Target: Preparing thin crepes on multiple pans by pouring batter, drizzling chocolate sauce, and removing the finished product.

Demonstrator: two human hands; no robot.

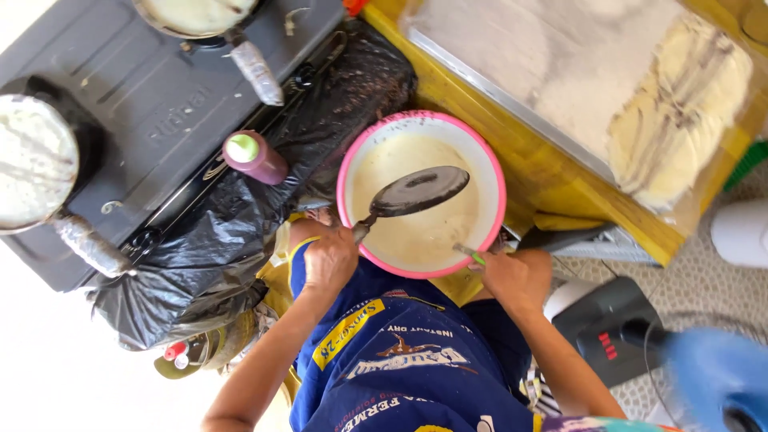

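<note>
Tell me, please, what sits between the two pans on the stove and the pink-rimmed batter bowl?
In the head view, a maroon squeeze bottle with a green cap, standing on crumpled black plastic sheeting.

The dark pan point(418, 192) covers much of the pink-rimmed bowl point(422, 194); batter lies open beneath it. The bottle point(254, 157) and stove point(152, 104) block the left.

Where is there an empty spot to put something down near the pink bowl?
Bare stove top lies between the two batter pans, above the purple bottle. It is crowded at the pink bowl, where left hand and right hand work.
</note>
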